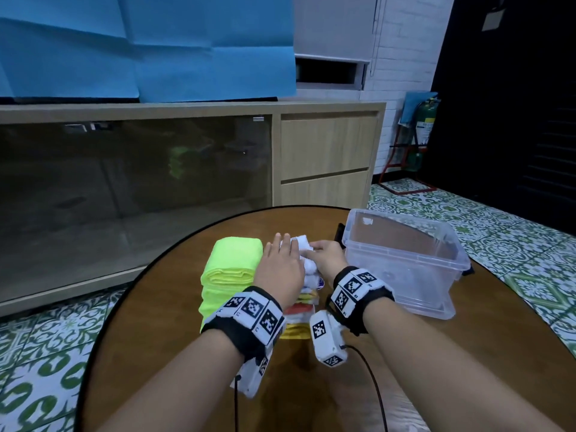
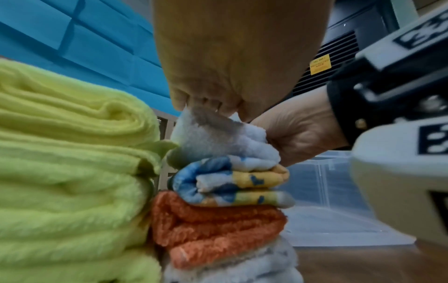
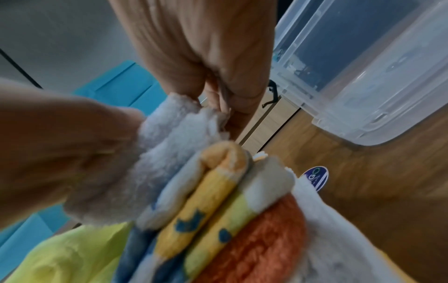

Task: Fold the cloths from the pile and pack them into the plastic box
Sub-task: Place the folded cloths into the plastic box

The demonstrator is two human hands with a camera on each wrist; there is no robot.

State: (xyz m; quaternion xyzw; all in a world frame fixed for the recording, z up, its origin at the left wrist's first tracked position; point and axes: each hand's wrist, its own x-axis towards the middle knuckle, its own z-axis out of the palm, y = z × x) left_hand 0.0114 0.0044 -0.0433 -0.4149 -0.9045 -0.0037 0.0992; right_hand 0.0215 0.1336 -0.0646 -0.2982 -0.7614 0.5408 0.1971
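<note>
A pile of folded cloths stands mid-table: a white cloth (image 1: 303, 243) on top, then a blue-and-yellow patterned cloth (image 2: 232, 181), an orange cloth (image 2: 218, 227) and more white beneath. My left hand (image 1: 279, 260) lies flat on the pile's left side, its straight fingers pressing the white cloth (image 2: 218, 139). My right hand (image 1: 324, 252) pinches the right edge of that white cloth (image 3: 174, 134) between thumb and fingers (image 3: 232, 99). The clear plastic box (image 1: 448, 247) stands open just right of the pile, and nothing shows inside it.
A tall stack of lime-green folded towels (image 1: 230, 269) touches the pile's left side. The round wooden table (image 1: 174, 322) carries a blue sticker (image 3: 315, 178) near the pile. Wrist-camera cables trail toward the near edge. A cabinet with a glass front stands behind.
</note>
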